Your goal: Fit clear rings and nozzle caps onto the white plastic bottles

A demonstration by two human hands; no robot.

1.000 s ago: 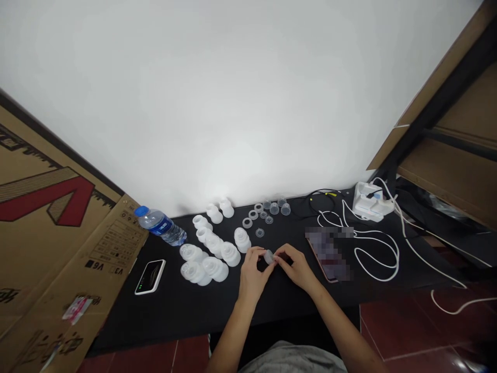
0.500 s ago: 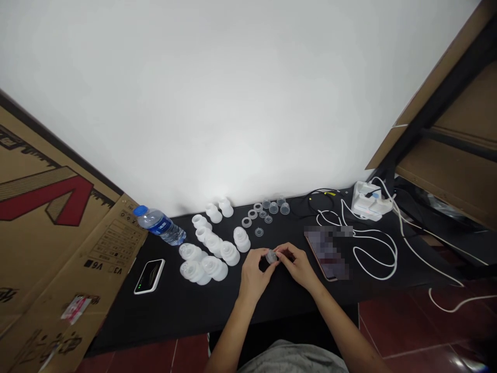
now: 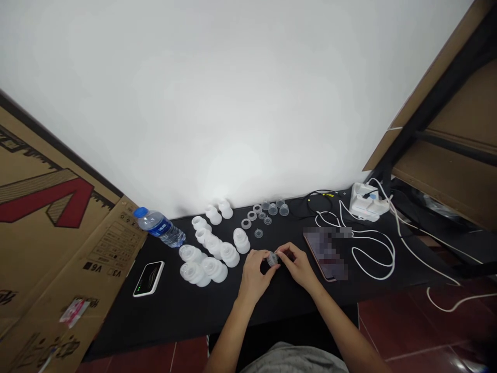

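Both my hands meet over the black table point(image 3: 186, 311) and pinch one small clear plastic part point(image 3: 272, 258) between their fingertips. My left hand point(image 3: 254, 272) grips it from the left, my right hand point(image 3: 297, 265) from the right, fingers curled. Just left of them lies a cluster of several white translucent plastic pieces point(image 3: 209, 254). Behind my hands sit several small clear rings and caps point(image 3: 264, 213).
A water bottle point(image 3: 159, 227) lies at the left by a cardboard box point(image 3: 50, 233). A white phone-like device point(image 3: 148, 277) rests near the front left. A phone point(image 3: 325, 254), white cables point(image 3: 373, 248) and a power strip point(image 3: 365, 204) fill the right side.
My hands have kept hold of the small clear part, turning it slightly between the fingertips. The view has shifted a little; nothing else on the table moved.
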